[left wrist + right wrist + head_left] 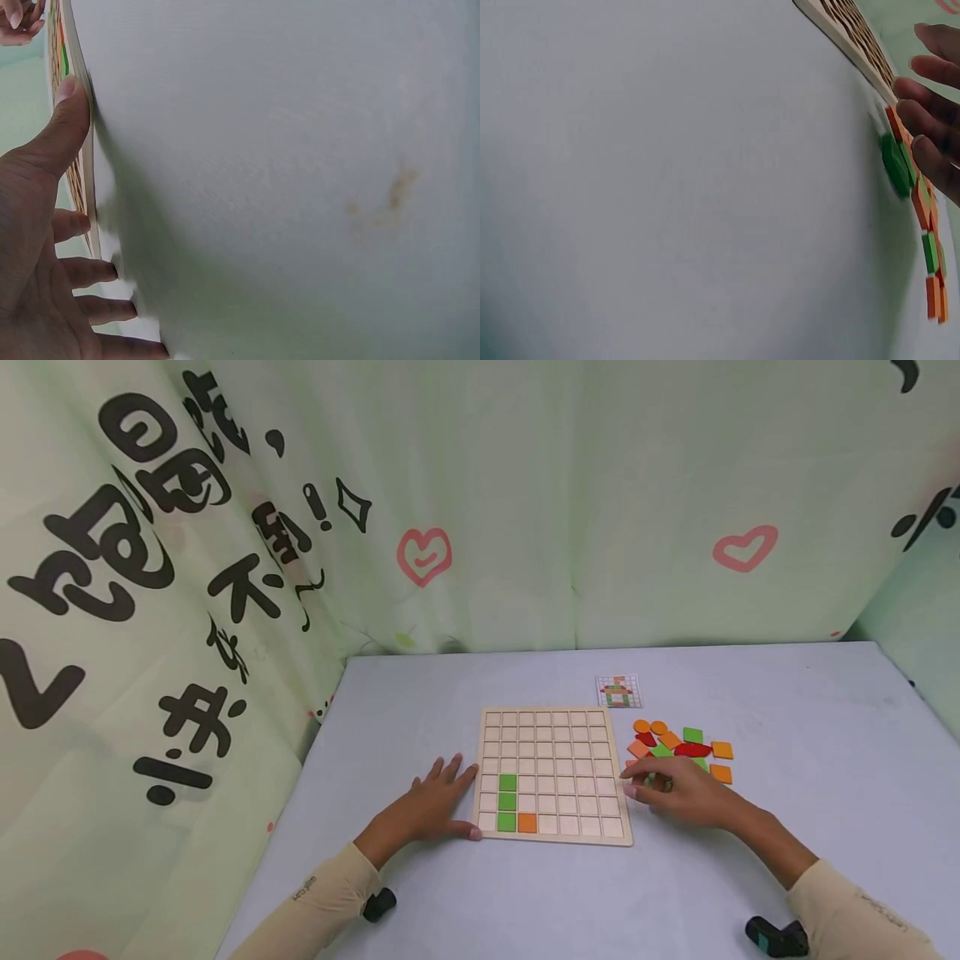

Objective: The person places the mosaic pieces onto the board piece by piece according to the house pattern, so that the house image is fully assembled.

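A wooden grid board (pixel 573 837) lies on the table. Three green squares (pixel 507 802) fill a column near its left side, and an orange square (pixel 527 822) lies beside the lowest one. My left hand (pixel 435 802) rests at the board's left edge with fingers spread; in the left wrist view its thumb (pixel 67 124) touches the rim. Over the loose pieces, by the board's right edge, hovers my right hand (pixel 678 792), fingers loosely bent and nothing visible held. Close under those fingers a green piece (pixel 896 166) appears in the right wrist view.
Loose orange squares (pixel 722 750), orange rounds (pixel 642 727), green squares (pixel 693 735) and red pieces (pixel 692 749) lie right of the board. A pattern card (pixel 618 692) lies behind it. A printed curtain (pixel 570 510) hangs along the table's back and left.
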Tool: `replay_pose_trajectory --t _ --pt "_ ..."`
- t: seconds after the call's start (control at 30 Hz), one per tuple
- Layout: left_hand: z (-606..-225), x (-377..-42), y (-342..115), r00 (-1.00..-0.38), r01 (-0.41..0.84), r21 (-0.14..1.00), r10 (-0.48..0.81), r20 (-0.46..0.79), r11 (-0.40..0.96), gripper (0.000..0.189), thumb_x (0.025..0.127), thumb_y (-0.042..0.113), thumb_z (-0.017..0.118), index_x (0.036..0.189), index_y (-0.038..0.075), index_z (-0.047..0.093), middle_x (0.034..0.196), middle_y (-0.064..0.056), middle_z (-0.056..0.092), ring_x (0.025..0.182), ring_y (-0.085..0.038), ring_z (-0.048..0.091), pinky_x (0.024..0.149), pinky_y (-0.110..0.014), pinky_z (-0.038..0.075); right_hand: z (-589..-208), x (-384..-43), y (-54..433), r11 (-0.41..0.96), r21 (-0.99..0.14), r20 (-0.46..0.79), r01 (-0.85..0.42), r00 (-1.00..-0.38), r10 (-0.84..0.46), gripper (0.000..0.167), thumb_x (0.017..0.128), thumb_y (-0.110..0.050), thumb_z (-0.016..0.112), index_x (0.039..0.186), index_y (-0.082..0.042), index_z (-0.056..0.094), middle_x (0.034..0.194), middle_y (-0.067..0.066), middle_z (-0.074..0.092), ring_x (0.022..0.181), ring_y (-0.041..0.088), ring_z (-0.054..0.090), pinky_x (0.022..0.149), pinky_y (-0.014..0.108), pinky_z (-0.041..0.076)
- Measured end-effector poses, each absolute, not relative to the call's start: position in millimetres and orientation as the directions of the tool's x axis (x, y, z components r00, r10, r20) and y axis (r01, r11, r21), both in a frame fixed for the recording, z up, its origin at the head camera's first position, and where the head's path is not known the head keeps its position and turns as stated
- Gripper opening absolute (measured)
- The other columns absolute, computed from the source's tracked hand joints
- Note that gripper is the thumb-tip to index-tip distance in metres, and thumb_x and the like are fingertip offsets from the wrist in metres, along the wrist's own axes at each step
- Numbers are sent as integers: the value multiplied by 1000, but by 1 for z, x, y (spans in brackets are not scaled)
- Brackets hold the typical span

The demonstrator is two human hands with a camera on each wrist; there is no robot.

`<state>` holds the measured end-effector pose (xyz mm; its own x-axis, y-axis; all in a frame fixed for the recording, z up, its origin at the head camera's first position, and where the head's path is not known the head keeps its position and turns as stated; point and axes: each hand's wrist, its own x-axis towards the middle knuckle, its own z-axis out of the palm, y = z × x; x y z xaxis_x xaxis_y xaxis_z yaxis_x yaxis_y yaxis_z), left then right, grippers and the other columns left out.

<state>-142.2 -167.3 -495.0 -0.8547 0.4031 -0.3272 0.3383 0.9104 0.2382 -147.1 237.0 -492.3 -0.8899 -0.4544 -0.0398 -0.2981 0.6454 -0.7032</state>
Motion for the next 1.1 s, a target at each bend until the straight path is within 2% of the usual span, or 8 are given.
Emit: replay_pose_trajectory --t 0.23,0.53,0.77,1.1 --pt "-495 -141 -166 -858 332 232 395 -329 914 105 77 66 74 160 18 29 167 -16 22 152 -46 19 108 -72 32 -497 -145 277 702 -649 53 -293 -938 -343 26 89 -22 78 112 -10 74 91 -2 67 70 5 56 58 21 50" --pt "-493 -140 -165 -861 331 222 390 -325 917 105 77 65 75 159 18 30 166 -16 23 152 -46 20 108 -71 33 -502 -140 314 816 -525 161 -241 -970 -182 30 84 -16 82 111 -6 73 91 3 66 68 1 45 53 20 42" --pt "-491 -140 -165 -860 335 226 395 -323 915 104 78 65 75 159 18 30 166 -16 22 152 -46 20 108 -71 33 -507 -138 324 852 -496 126 -167 -985 -120 33 83 -15 82 111 0 72 92 10 67 65 9 45 51 22 38" --pt "-494 -141 -166 -859 331 225 391 -331 917 105 78 66 74 159 19 29 167 -15 22 152 -46 19 109 -71 32 -507 -138 325 854 -516 48 -62 -998 -44 38 84 -14 79 115 4 68 98 22 67 73 21 53 54 22 42"
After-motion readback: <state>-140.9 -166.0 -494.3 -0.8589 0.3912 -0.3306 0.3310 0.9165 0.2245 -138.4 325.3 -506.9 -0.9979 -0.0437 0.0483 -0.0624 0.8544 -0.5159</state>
